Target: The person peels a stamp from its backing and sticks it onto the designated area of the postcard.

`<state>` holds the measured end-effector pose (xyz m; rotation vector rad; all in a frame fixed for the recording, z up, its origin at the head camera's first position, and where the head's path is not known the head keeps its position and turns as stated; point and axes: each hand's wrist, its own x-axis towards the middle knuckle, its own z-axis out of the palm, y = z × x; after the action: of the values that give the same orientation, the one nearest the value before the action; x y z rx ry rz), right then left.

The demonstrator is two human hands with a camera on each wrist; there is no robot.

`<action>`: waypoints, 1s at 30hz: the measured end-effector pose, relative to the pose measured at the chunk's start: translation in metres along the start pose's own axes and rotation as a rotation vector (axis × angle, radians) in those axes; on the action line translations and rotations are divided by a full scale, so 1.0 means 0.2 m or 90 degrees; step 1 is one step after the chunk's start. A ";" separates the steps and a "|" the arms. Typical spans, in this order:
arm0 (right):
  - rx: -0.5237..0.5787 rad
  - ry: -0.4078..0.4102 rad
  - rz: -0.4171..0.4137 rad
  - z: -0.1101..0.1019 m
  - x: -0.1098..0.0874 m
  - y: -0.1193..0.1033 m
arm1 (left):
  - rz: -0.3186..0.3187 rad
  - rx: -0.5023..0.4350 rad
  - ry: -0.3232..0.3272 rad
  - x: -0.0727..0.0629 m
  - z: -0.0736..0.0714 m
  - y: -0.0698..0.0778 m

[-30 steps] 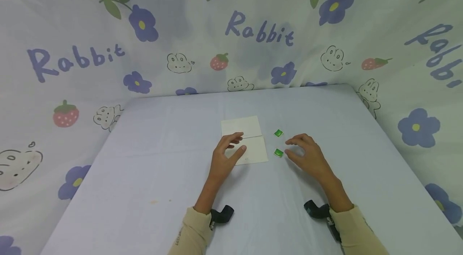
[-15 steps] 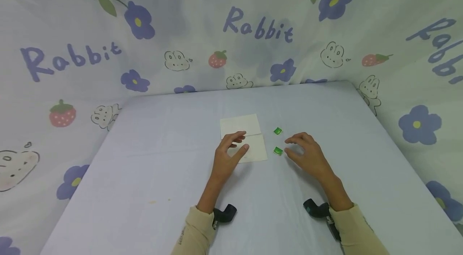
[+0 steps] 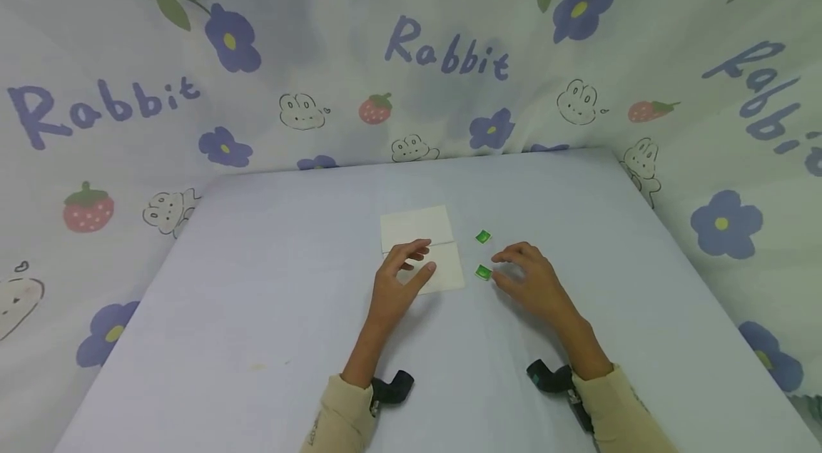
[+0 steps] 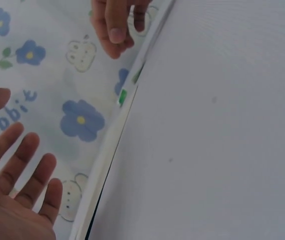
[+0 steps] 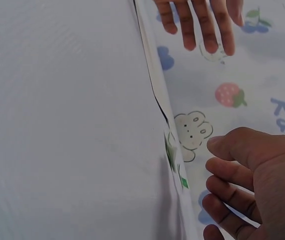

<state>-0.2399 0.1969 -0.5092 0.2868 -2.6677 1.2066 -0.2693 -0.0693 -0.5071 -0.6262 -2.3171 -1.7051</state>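
Observation:
In the head view, a cream-white sheet (image 3: 417, 227) with a line across its middle, perhaps a fold, lies on the table. Two small green-and-white squares sit to its right, a far one (image 3: 483, 237) and a near one (image 3: 484, 272). Over the sheet's near left part hovers my left hand (image 3: 397, 282), fingers loosely bent and holding nothing. My right hand (image 3: 533, 285) hangs just right of the near square, thumb and fingers apart; whether it touches the square cannot be told. Both wrist views show spread, relaxed fingers on the left hand (image 4: 20, 180) and right hand (image 5: 252, 180).
A white cloth covers the table (image 3: 270, 282), with a faint yellowish stain (image 3: 257, 367) at the near left. Behind and at the sides hangs a curtain (image 3: 347, 32) printed with flowers, rabbits and strawberries. Each wrist carries a black camera mount.
The head view has shifted a little, so the scene sits further left. Both hands keep nearly the same pose, and the sheet and green squares stay in place.

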 end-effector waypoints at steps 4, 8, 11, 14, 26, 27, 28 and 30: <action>-0.016 0.012 -0.015 0.01 -0.02 0.00 | -0.005 0.003 -0.021 0.00 0.03 -0.01; -0.020 0.011 -0.026 0.01 -0.02 0.01 | -0.007 0.001 -0.021 0.00 0.05 -0.01; -0.019 0.011 -0.033 0.00 -0.01 0.02 | -0.006 -0.002 -0.018 0.00 0.06 -0.01; -0.019 0.014 -0.047 0.01 -0.01 0.02 | -0.002 0.001 -0.017 0.01 0.06 0.00; -0.018 0.011 -0.061 0.03 0.01 0.05 | -0.013 0.006 -0.033 0.01 0.08 0.01; -0.018 0.012 -0.061 0.03 0.01 0.05 | -0.013 0.007 -0.034 0.01 0.08 0.01; -0.017 0.013 -0.061 0.04 0.01 0.05 | -0.012 0.011 -0.035 0.01 0.08 0.01; -0.012 0.011 -0.056 0.05 0.01 0.05 | -0.010 0.016 -0.038 0.00 0.09 0.01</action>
<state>-0.2452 0.1962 -0.5218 0.3851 -2.6213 1.1524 -0.2667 -0.0517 -0.5102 -0.6649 -2.3862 -1.6845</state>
